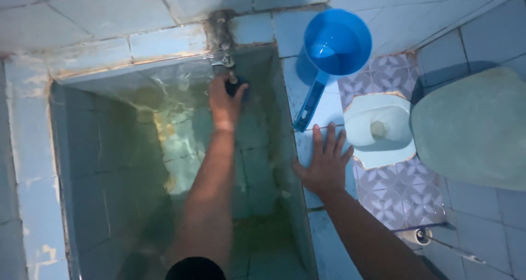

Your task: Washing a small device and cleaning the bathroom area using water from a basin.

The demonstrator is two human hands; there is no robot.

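Note:
My left hand (223, 102) reaches across a tiled water basin (109, 165) and grips the dark handle of a metal tap (230, 72) on the far wall. The basin holds greenish water. My right hand (326, 162) rests flat, fingers spread, on the basin's blue tiled right rim (323, 241). A blue plastic dipper (334, 42) with a long handle stands on that rim beyond my right hand, a little water inside it.
A white squat toilet (381, 129) sits in the patterned floor to the right of the rim. A large pale green lid or basin (474, 126) lies at the far right. A hose nozzle (424, 236) lies on the floor tiles.

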